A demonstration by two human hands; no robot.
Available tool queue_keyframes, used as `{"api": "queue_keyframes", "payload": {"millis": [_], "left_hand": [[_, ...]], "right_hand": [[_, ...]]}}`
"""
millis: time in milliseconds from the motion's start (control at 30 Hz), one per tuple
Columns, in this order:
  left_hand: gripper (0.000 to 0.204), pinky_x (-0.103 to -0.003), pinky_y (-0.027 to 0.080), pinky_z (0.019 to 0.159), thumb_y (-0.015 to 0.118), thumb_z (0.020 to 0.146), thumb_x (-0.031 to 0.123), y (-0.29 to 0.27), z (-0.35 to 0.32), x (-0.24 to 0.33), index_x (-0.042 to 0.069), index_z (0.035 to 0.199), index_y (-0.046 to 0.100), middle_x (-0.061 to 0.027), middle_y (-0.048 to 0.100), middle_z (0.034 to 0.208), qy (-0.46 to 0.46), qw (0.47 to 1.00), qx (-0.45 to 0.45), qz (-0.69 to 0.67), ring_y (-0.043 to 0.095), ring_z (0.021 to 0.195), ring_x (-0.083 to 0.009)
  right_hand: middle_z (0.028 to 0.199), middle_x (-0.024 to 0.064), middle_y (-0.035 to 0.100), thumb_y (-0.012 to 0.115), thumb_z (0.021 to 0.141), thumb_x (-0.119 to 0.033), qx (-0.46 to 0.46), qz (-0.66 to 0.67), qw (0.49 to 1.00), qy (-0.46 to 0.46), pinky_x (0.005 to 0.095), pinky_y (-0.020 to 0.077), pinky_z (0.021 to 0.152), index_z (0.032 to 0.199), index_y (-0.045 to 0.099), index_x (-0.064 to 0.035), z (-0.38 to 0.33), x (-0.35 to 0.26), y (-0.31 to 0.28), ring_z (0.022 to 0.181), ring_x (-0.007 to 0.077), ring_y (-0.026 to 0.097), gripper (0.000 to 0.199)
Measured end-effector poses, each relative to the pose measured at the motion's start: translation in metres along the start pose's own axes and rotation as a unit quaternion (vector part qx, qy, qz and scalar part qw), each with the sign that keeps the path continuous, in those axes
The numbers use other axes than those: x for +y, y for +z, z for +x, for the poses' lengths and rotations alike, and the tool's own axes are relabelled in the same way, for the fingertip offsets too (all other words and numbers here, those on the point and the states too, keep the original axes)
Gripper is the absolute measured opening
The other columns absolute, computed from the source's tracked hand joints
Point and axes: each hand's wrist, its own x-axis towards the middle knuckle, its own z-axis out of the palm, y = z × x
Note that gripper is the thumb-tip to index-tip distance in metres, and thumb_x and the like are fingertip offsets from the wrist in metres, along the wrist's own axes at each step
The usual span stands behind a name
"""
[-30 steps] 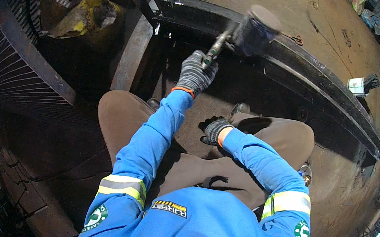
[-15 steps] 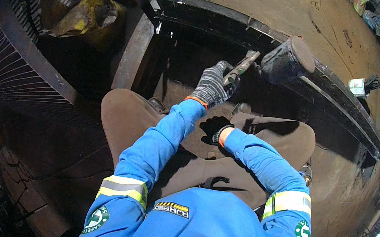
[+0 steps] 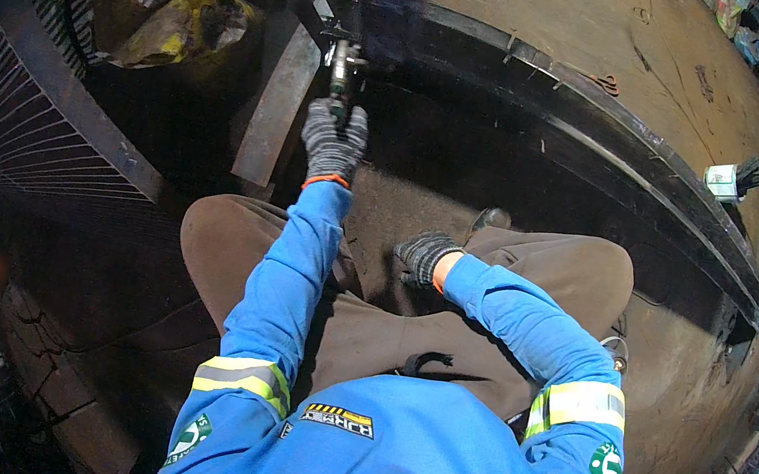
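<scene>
My left hand (image 3: 333, 143), in a grey striped knit glove, is closed around a metal, plier-like handle (image 3: 338, 78). Beside the handle's far end is a dark cylinder (image 3: 384, 27) with a pale round top, smeared by motion; how the two join cannot be made out. They are over the left end of a long black steel beam (image 3: 575, 109). My right hand (image 3: 427, 258), gloved alike, hovers low between my knees, with its fingers loosely bent and apart and nothing visible in it. Part of those fingers lies in shadow.
A flat steel bar (image 3: 274, 117) is left of my left hand. Beyond it stands a dirty yellow container (image 3: 197, 32) near a ribbed metal grille (image 3: 68, 101). Orange-handled scissors (image 3: 607, 84) lie past the beam. A white tub of dark rods (image 3: 722, 181) stands at the right.
My left hand has swung left and farther away, carrying the handle and cylinder from above the beam's middle to its left end. My right hand has shifted slightly and turned.
</scene>
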Motion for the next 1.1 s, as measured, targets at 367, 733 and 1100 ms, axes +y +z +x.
{"api": "queue_keyframes", "payload": {"millis": [367, 733, 1100], "left_hand": [[0.026, -0.037, 0.048, 0.07, 0.067, 0.08, 0.019, 0.006, 0.003, 0.029, 0.0, 0.094, 0.056, -0.0132, 0.063, 0.086, -0.116, 0.987, -0.052, -0.095, 0.061, 0.077, -0.0266], [0.03, -0.038, 0.049, 0.065, 0.073, 0.071, 0.023, 0.081, -0.066, 0.067, 0.004, 0.085, 0.055, -0.0159, 0.062, 0.074, 0.097, 0.949, -0.291, 0.077, 0.062, 0.07, -0.0304], [0.029, -0.035, 0.048, 0.067, 0.073, 0.074, 0.022, 0.074, -0.093, 0.087, 0.004, 0.09, 0.058, -0.0141, 0.063, 0.077, 0.03, 0.95, -0.31, 0.025, 0.06, 0.069, -0.0212]], "right_hand": [[0.099, 0.016, 0.064, 0.065, 0.074, -0.035, -0.009, 0.017, 0.999, 0.037, 0.0463, 0.0478, 0.079, 0.107, 0.059, -0.0083, -0.002, 0.013, 0.014, 0.096, 0.0352, 0.06, 0.043], [0.111, 0.0147, 0.06, 0.059, 0.076, -0.04, 0.01, 0.018, 0.997, 0.071, 0.0452, 0.0453, 0.085, 0.114, 0.055, -0.0115, -0.034, 0.023, 0.024, 0.103, 0.0333, 0.057, 0.048], [0.112, 0.0124, 0.061, 0.059, 0.075, -0.039, 0.044, 0.028, 0.996, 0.074, 0.0456, 0.0456, 0.085, 0.115, 0.057, -0.0128, -0.044, 0.02, 0.023, 0.105, 0.031, 0.057, 0.047]]}}
